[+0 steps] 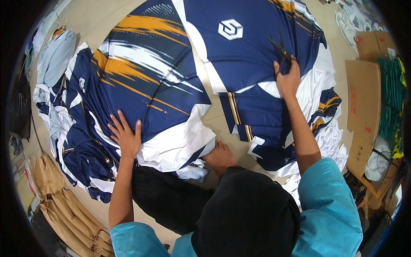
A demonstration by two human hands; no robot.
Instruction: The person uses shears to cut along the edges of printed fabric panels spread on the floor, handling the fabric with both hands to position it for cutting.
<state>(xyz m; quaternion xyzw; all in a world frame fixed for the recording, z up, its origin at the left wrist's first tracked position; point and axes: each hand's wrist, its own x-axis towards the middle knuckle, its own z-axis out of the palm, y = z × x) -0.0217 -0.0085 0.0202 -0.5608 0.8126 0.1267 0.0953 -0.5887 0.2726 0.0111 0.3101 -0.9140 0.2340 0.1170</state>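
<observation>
My left hand lies flat with spread fingers on a navy fabric panel printed with orange and white brush strokes; white margin cloth bunches beside it. My right hand grips dark scissors, their blades pointing away from me and seeming parted. Beneath them spreads a second navy panel bearing a white hexagonal emblem. Below my right hand, smaller navy pieces with orange and white stripes lie near the panel's cut edge.
Heaped navy and white cloth lies at the left, white scraps at the right. A cardboard box and green folded fabric stand far right. Brown sacks are at lower left. My bare foot rests between the panels.
</observation>
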